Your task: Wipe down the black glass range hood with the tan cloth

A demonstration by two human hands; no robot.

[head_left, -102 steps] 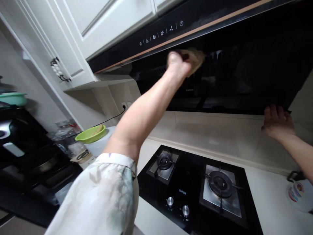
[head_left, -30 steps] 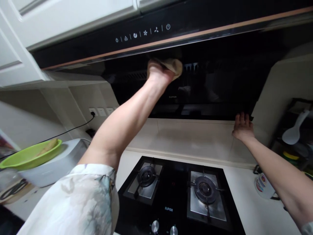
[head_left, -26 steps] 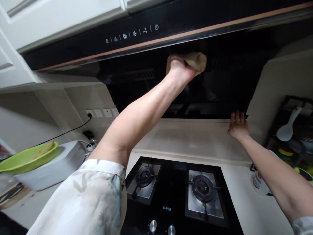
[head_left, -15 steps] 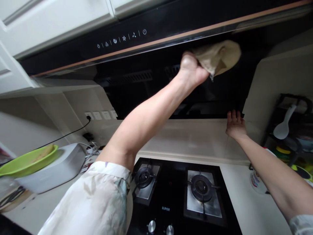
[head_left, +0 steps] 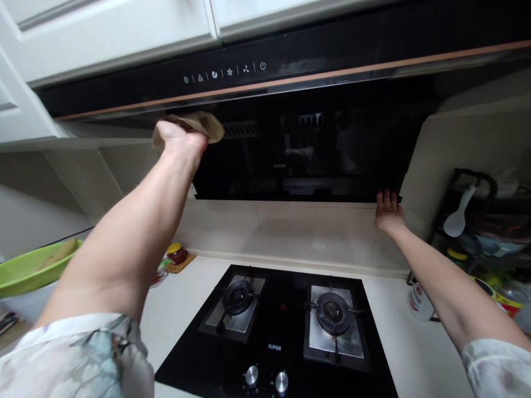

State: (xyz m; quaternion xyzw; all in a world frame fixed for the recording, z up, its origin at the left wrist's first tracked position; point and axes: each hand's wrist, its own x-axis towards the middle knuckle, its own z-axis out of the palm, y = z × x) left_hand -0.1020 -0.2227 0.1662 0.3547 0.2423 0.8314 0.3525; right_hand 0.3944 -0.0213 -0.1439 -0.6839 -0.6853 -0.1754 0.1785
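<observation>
My left hand (head_left: 180,138) is closed on a tan cloth (head_left: 209,125). It presses the cloth against the upper left of the black range hood (head_left: 332,143), just under the copper-coloured trim. Parts of the cloth stick out on both sides of the hand. At the lower right corner of the hood's glass panel, my right hand (head_left: 389,213) rests with its fingers stretched upward over the bottom edge. Its thumb is hidden.
Below lies a black gas hob (head_left: 276,320) with two burners. A green basin (head_left: 37,265) stands at the left, and a red jar with a yellow lid (head_left: 177,253) behind. At right are a rack with a white ladle (head_left: 458,215) and a white bottle (head_left: 420,303). White cabinets (head_left: 124,33) hang above.
My left hand has swept the cloth from the hood's right side across to its left side. My right hand stays at the lower right corner. The view has shifted slightly.
</observation>
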